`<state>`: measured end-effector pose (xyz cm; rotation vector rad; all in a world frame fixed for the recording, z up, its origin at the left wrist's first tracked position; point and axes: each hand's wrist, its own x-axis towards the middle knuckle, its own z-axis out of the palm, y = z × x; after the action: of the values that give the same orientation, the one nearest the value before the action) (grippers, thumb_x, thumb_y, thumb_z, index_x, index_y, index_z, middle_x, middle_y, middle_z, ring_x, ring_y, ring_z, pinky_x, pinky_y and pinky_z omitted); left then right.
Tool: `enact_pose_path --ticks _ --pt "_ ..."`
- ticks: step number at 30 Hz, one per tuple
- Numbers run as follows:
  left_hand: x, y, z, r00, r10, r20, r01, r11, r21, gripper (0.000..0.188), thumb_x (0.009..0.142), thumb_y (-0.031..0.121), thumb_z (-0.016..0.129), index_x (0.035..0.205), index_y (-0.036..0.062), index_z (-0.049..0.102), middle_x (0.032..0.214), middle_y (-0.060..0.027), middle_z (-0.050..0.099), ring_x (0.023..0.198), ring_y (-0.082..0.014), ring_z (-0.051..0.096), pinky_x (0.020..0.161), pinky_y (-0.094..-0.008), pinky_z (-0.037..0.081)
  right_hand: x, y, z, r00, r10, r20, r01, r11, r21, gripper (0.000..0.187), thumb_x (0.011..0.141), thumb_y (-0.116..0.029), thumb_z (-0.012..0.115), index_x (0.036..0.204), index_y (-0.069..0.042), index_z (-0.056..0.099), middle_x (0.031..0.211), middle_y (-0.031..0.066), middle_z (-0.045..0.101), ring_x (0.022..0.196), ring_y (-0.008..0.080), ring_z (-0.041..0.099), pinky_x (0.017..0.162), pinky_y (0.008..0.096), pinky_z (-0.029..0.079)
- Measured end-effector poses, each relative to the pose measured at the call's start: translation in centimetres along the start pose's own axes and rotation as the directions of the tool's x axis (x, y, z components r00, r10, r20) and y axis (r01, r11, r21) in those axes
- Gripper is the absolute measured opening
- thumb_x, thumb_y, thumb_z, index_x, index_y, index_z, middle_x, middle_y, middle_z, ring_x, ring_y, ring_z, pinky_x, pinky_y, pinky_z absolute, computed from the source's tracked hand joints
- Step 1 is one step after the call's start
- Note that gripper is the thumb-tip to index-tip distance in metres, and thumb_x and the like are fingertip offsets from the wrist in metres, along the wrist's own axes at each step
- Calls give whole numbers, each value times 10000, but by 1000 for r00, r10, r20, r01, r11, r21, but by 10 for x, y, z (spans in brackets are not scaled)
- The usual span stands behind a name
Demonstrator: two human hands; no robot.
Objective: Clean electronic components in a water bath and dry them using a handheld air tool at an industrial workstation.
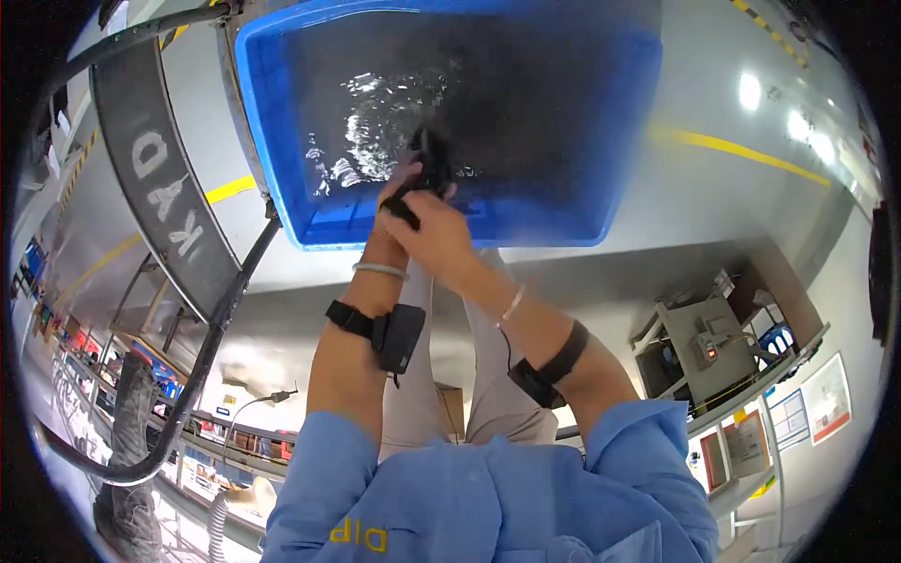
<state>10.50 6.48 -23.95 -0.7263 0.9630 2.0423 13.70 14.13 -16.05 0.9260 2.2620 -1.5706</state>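
A small black object (432, 161), blurred and of a kind I cannot make out, is held above dark liquid (516, 103) with bright reflections. My left hand (392, 192) is closed around its left side, partly covered by the other hand. My right hand (439, 230) crosses over from the right, fingers closed on the lower end of the same object. Both hands are over the near edge of a large blue tub (554, 230) that contains the liquid. Dark straps with small black boxes circle both forearms, and each wrist wears a light band.
To the left stands a cart with a dark panel (155, 178) and a bent black tube handle (211, 347), close beside the tub. A grey bench with a device (715, 342) is at the right. Yellow lines (751, 155) mark the grey floor. Shelves line the lower left.
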Motion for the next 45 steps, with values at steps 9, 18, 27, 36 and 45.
enact_pose_path --ticks 9,18,27,36,45 --pt "13 -4 10 994 -82 -74 110 687 718 387 862 300 526 1154 53 469 1151 -108 495 1001 -230 535 743 -400 513 79 154 -85 984 118 -131 -174 752 -636 451 822 -394 562 1076 -21 548 1019 217 580 990 366 558 863 458 445" --pt "27 21 34 934 -194 -298 312 852 420 420 867 227 558 1213 37 415 1163 -134 482 953 -227 565 624 -347 539 77 129 -18 949 289 -124 -250 932 261 348 777 -176 674 1058 -1 566 994 137 582 860 238 561 796 322 448" --pt "-32 70 60 966 8 -258 127 855 503 240 877 200 556 1029 15 562 899 -64 595 780 -154 596 596 -306 532 13 56 -95 984 17 -178 4 993 115 300 796 -171 636 1062 -43 583 913 82 564 853 166 551 693 300 480" --pt "35 34 -34 911 203 -360 174 601 780 321 847 230 564 1072 1 559 988 -112 595 872 -197 554 680 -343 480 67 178 -85 918 171 -357 -200 979 -44 343 798 -219 603 1089 -41 569 1025 196 572 913 327 551 830 382 438" --pt "64 -19 64 991 11 -130 68 807 587 387 858 352 547 1047 17 589 978 -135 611 904 -247 577 810 -346 450 90 120 -73 896 432 -99 -318 783 535 328 802 -237 603 1048 -22 578 1057 198 577 947 322 558 825 384 447"
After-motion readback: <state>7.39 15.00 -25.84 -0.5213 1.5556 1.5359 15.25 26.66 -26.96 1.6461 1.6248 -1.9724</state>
